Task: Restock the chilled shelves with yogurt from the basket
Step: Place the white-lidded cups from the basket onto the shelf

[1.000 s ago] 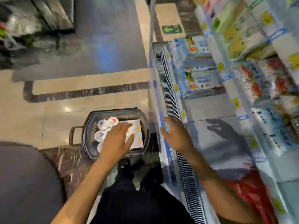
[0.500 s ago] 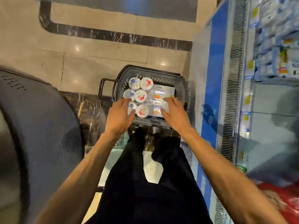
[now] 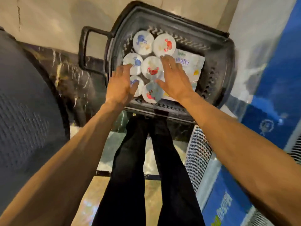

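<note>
Left hand [image 3: 121, 84] and right hand [image 3: 175, 80] — both spread open — hover over round foil-lidded yogurt cups [image 3: 150, 67] in the dark slotted basket [image 3: 218, 66].

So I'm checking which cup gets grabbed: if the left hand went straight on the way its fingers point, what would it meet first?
Probably the blue-print yogurt cup in the basket; the left hand already overlaps its lid, though depth is unclear.

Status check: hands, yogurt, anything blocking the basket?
Left hand and right hand open, reaching over the yogurt cups; nothing gripped. Six cups and a flat pack sit in the basket. No obstruction.
</note>
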